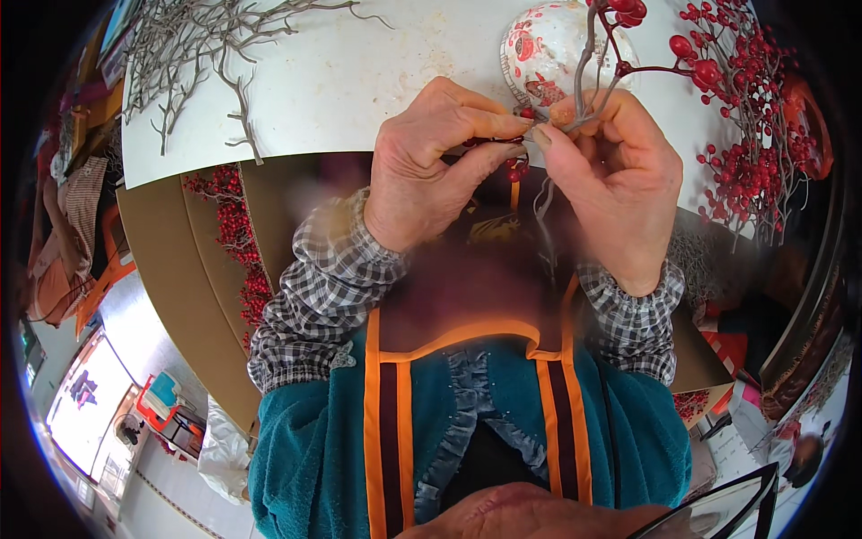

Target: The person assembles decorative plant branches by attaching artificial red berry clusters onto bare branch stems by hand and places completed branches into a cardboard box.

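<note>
Just over the table's near edge, both my hands meet at a grey artificial branch (542,211) that bears red berries. The fingers of my left hand (431,162) are closed in a pinch on a small red berry sprig (517,169), pressed close to the branch. My right hand (624,175) grips the grey stem between thumb and fingers. The stem rises past that hand toward large red berries (708,72) at the upper right, and its lower end hangs below. My fingertips partly hide where sprig and stem meet.
Bare grey branches (220,40) lie at the left of the white table (359,108). A round white thing with a red pattern (543,45) sits behind my hands. More red berry stems (745,135) stand at the right. Berries fill a cardboard box (175,242) below left.
</note>
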Motion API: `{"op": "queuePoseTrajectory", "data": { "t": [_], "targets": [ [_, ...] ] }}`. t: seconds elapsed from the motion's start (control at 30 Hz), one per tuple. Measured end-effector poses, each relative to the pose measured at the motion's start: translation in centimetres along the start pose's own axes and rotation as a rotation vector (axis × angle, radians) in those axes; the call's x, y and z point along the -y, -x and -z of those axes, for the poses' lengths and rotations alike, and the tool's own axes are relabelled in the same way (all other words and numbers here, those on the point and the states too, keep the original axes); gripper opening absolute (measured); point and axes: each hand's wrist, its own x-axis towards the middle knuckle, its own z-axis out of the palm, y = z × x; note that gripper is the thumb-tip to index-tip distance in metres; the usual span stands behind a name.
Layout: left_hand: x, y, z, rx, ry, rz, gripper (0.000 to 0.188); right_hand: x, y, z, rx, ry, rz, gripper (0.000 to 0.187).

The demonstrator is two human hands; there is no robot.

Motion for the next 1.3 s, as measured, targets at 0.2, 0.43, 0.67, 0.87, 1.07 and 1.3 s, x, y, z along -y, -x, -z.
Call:
{"op": "queuePoseTrajectory", "data": {
  "t": [0.2,0.43,0.67,0.87,1.07,1.3],
  "targets": [
    [-0.1,-0.2,0.2,0.015,-0.102,-0.063,0.02,-0.2,0.0,-0.3,0.037,0.065,0.037,0.015],
    [1.0,0.0,0.1,-0.024,-0.078,-0.051,0.02,-0.4,0.2,-1.0,0.04,0.239,0.115,0.017],
    [0.4,-0.2,0.5,-0.043,-0.08,-0.028,0.019,0.0,0.1,-1.6,-0.018,0.462,0.338,0.016],
    [-1.6,-1.5,1.0,0.075,-0.031,0.062,0.02,0.3,2.2,0.6,0.017,-0.103,-0.016,0.029],
    [-3.6,-5.0,1.8,0.07,-0.162,-0.057,0.024,0.0,3.6,3.4,0.184,0.017,-0.127,0.031],
    [-4.3,-8.9,-0.3,0.287,0.092,0.038,0.022,-0.5,3.2,4.1,-0.014,-0.63,-0.267,0.021]
  ]
}}
